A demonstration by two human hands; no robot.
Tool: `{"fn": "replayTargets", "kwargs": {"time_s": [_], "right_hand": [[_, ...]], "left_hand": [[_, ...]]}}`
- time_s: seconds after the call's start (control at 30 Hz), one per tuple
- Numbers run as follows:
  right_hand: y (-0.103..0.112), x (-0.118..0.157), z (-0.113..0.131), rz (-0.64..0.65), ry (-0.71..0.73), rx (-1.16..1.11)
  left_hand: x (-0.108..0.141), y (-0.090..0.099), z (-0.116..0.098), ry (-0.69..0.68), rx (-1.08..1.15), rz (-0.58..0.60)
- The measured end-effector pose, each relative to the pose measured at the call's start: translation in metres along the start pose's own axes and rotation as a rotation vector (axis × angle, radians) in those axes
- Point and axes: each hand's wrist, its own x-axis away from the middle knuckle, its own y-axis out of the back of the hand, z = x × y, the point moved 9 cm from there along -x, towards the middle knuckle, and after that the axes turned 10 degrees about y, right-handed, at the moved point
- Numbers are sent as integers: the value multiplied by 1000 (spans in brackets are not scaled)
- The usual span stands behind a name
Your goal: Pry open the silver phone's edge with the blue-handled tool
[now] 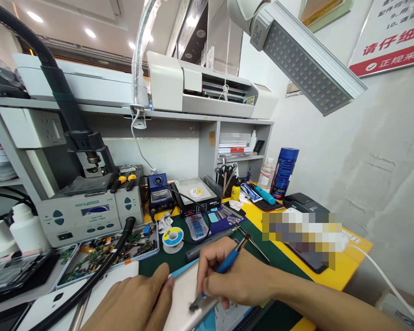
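Note:
My right hand [236, 276] is closed around a blue-handled brush [228, 261], held at a slant like a pen. The brush's dark lower tip touches a white flat panel [184, 292], whose exact kind I cannot make out. At the panel's left edge, my left hand [134, 301] holds it, thumb and forefinger close together; the other fingers are partly hidden. A light blue sheet [207, 322] shows from beneath the panel. Tweezers [255, 243] lie on the green mat [279, 271] just beyond my right hand.
A black hose [106, 266] crosses in front of a tray of circuit boards [60, 278] on the left. Behind my hands are a solder spool [173, 239], a soldering station [160, 191] and a heating plate [196, 197]. An LED lamp [307, 64] hangs above.

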Motion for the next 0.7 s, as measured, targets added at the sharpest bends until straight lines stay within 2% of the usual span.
{"fn": "replayTargets", "kwargs": {"time_s": [0.7], "right_hand": [[2,-1,0,-19,-7,14]], "left_hand": [[2,3,-3,-19,14,-13]]}}
